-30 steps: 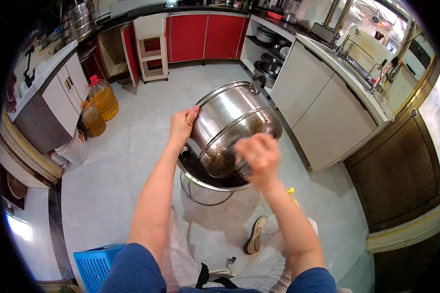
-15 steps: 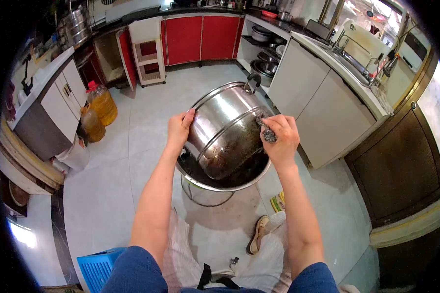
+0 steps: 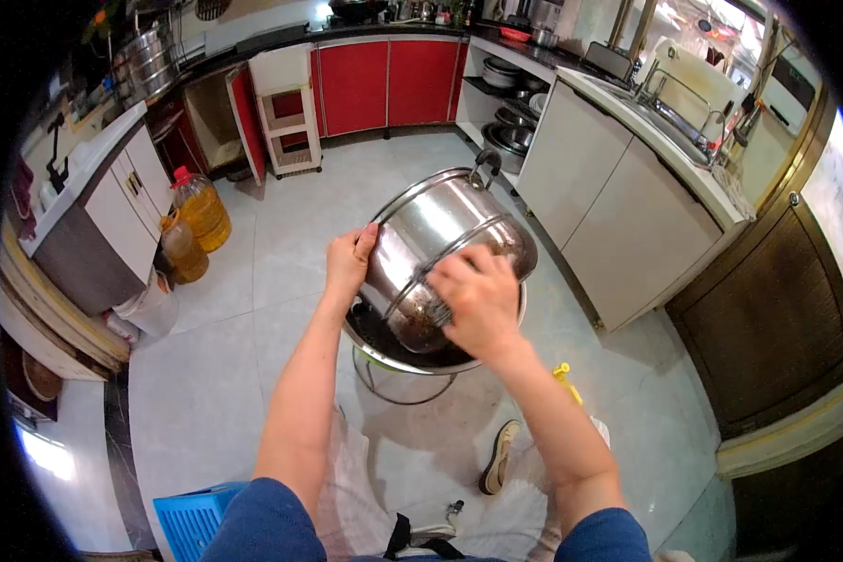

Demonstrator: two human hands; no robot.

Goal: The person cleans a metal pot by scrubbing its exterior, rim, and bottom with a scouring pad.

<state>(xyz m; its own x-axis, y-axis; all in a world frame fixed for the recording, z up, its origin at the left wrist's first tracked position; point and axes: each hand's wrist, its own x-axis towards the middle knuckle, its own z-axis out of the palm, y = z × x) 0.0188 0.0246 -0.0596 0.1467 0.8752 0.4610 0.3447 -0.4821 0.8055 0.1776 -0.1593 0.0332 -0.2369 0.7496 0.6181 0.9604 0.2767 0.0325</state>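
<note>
A large steel pot [image 3: 437,212] is tilted over a wide metal basin [image 3: 421,366], its browned, stained underside toward me. My left hand [image 3: 350,260] is closed on the pot's rim at the left, thumb on the outside. My right hand [image 3: 482,302], a little blurred, presses a steel wool scourer [image 3: 437,313] to the lower side of the pot; most of the scourer is hidden under the fingers. A black loop handle [image 3: 487,166] sticks out at the pot's far end. The basin rests on a round wire stand [image 3: 405,403], and its inside looks dark.
A yellow bottle [image 3: 564,373] is on the floor right of the basin. Two oil jugs [image 3: 201,211] and a white bucket [image 3: 157,304] stand left. A blue plastic stool or crate [image 3: 193,520] is near my left arm. White sink cabinets [image 3: 618,201] line the right.
My right hand has moved with the scourer from the pot's right side leftward and down across its lower side. The left hand keeps its hold; the view has shifted slightly.
</note>
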